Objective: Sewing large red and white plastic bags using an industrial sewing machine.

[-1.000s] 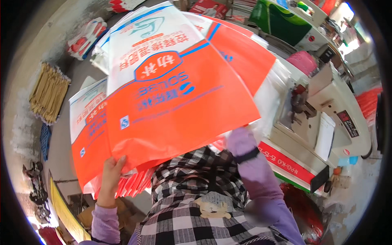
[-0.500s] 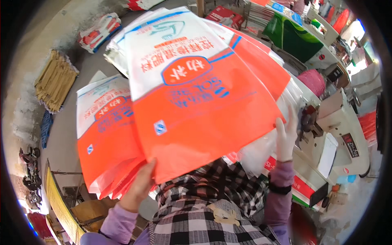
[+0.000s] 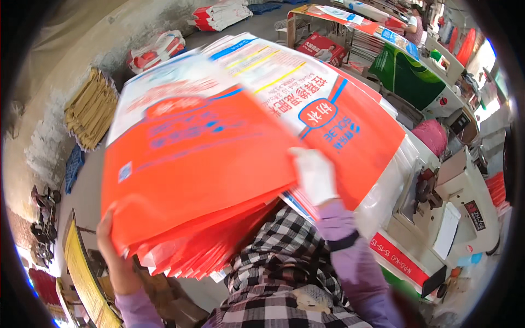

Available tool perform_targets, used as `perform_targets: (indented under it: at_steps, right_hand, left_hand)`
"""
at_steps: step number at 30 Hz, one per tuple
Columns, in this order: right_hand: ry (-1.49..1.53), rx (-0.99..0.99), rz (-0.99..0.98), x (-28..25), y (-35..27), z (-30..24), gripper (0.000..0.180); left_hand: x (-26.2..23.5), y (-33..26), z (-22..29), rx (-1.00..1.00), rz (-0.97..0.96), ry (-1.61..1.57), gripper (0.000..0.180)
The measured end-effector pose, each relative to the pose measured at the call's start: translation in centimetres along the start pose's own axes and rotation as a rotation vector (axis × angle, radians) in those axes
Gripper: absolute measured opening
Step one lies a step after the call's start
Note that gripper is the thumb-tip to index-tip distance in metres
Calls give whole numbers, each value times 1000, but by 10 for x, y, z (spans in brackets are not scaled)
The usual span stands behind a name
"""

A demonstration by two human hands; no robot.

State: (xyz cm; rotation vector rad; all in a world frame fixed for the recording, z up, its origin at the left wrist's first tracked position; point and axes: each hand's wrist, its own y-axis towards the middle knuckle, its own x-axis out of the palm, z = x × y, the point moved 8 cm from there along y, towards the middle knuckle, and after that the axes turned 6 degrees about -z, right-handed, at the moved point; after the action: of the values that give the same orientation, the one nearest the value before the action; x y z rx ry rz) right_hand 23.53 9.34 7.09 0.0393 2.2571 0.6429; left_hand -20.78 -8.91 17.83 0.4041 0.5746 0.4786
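A thick stack of orange and white woven sacks (image 3: 191, 175) fills the middle of the view, lifted at its near end. My left hand (image 3: 112, 257) grips that stack's lower left corner from underneath, thumb on top. My right hand (image 3: 316, 175), in a white glove, presses flat on the sacks (image 3: 339, 115) lying to the right, next to the lifted stack's edge. The sacks are orange at the near end and white with blue print farther away. A plaid sleeve or apron covers my chest below.
A white sewing machine (image 3: 459, 202) stands on the right by a pink thread cone (image 3: 435, 136). Yellow bundles (image 3: 90, 109) and sack piles (image 3: 158, 49) lie on the floor at left. Green sacks (image 3: 410, 76) and another person (image 3: 413, 24) are at the back right.
The top stack has swung left and lower, blurring as it moves. My right hand moved from the sacks' right edge to the middle, now pressing on the pile beneath.
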Motion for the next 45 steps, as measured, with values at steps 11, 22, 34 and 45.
perform_targets:
  at_steps: [11, 22, 34, 45]
  right_hand:
    - [-353, 252, -648, 202, -75, 1, 35]
    - [-102, 154, -327, 173, -138, 27, 61]
    - [393, -205, -445, 33, -184, -57, 11]
    - [398, 842, 408, -145, -300, 106, 22]
  left_hand:
    - [12, -87, -122, -717, -64, -397, 16]
    - [39, -177, -236, -477, 253, 363, 21]
    - [404, -116, 125, 722, -1031, -170, 48]
    - [592, -146, 120, 14, -1433, -633, 7]
